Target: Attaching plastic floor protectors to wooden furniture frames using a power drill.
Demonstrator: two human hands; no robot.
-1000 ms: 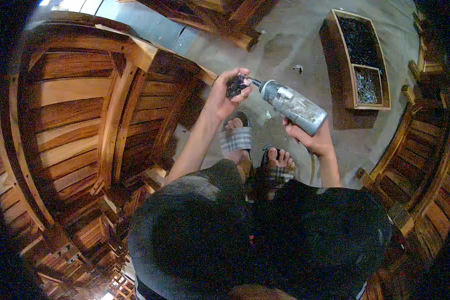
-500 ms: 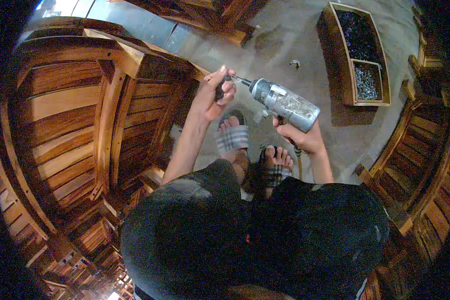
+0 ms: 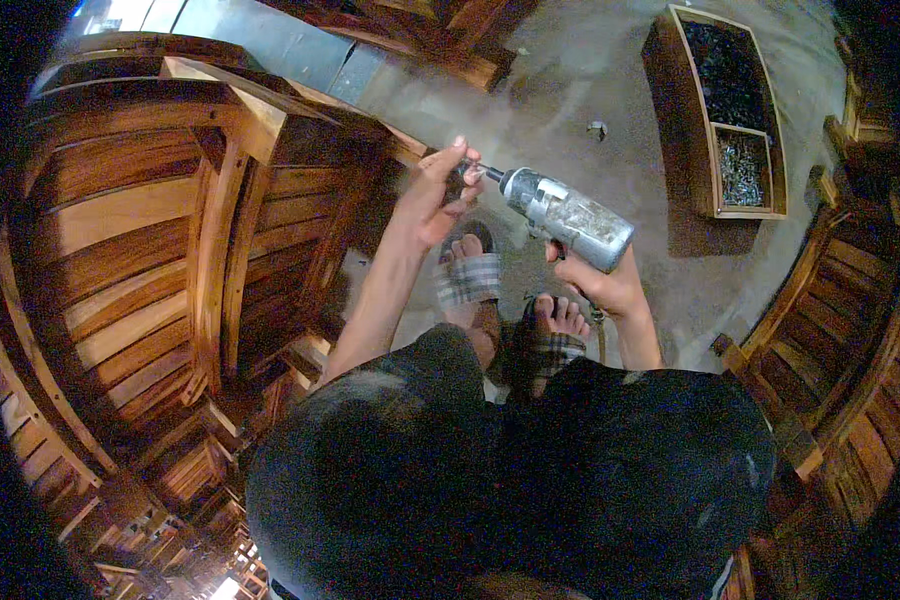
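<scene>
My right hand (image 3: 610,288) is wrapped round the handle of a worn silver power driver (image 3: 573,218), with a hose running down from it. Its bit (image 3: 494,174) points up and left toward my left hand (image 3: 438,200). The left fingers are bent and pinched together at the bit's tip. Something small and shiny shows between them, too small to name. Part of the left palm is hidden by the curled fingers.
Slatted wooden furniture (image 3: 140,215) stands close on my left, with more slatted wood (image 3: 830,330) to the right. A two-part wooden box (image 3: 710,170) of dark and silvery small hardware lies at the far right. A small scrap (image 3: 597,130) is on the floor. My sandalled feet are below.
The driver has shifted slightly left and down with my right hand. My left fingers have changed their curl round the bit's tip, and the dark thing seen in them before hardly shows.
</scene>
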